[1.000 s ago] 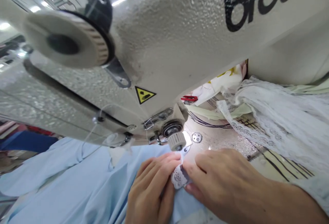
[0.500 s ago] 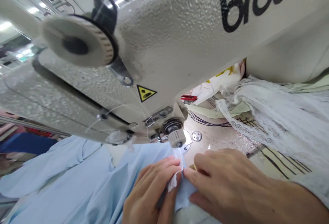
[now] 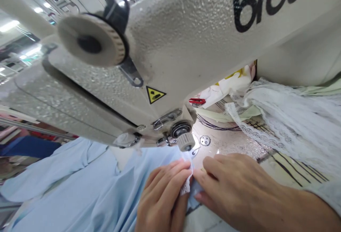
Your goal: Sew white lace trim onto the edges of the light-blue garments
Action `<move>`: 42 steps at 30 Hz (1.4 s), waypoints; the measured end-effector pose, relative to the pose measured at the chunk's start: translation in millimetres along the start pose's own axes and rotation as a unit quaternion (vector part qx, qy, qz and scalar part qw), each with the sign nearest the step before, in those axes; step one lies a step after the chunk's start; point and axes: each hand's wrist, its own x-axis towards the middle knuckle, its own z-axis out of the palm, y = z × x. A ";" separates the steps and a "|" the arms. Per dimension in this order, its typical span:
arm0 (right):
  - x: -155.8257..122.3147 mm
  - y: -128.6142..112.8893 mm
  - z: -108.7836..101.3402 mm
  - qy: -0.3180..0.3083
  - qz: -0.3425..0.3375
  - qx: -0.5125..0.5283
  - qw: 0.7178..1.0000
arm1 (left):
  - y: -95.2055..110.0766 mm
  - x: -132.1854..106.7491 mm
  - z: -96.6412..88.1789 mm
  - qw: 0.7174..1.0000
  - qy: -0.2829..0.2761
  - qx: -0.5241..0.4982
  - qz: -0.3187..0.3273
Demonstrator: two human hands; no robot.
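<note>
Under the head of the sewing machine [image 3: 170, 47] lies light blue fabric [image 3: 80, 185], spread out to the left. A narrow strip of white lace trim [image 3: 185, 185] runs along its edge up to the presser foot area, which the machine head partly hides. My left hand [image 3: 166, 196] is closed on the lace trim, fingers together on top and its short end poking out below them. Close beside it, my right hand [image 3: 237, 189] pinches the fabric's edge between curled fingers and thumb. Both hands are just in front of the needle area.
A heap of white lace [image 3: 290, 118] covers the right side of the machine bed. Red thread snips [image 3: 197, 101] lie behind the needle area, near pale green strips [image 3: 218, 115]. A white knob [image 3: 185, 141] hangs low over my fingertips.
Both hands have moved slightly forward with the fabric and lace, towards the needle area. Less of the fabric's near end shows below my hands. The view has shifted a little.
</note>
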 end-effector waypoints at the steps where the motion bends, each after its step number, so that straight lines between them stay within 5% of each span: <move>1: 1.0 -0.3 3.3 0.008 0.013 -0.002 1.000 | -1.7 1.9 0.6 1.000 0.000 -0.001 -0.008; 6: 3.1 2.3 9.6 0.020 0.050 0.022 0.998 | -11.7 9.6 2.8 1.000 -0.005 -0.008 -0.013; 13: -0.7 5.1 -9.6 -0.059 -0.030 0.030 0.997 | -1.3 1.4 0.2 1.000 0.013 -0.001 -0.016; 20: -5.2 3.8 -14.5 -0.038 -0.041 0.001 0.998 | 3.9 3.1 0.7 1.000 0.010 -0.010 -0.023; 28: 1.7 3.8 9.6 -0.005 0.036 0.013 0.999 | -2.8 7.4 5.5 0.999 0.007 0.002 -0.031; 42: 1.1 4.9 -3.0 -0.027 -0.019 0.026 0.999 | -2.6 10.0 3.4 0.999 0.027 -0.017 -0.004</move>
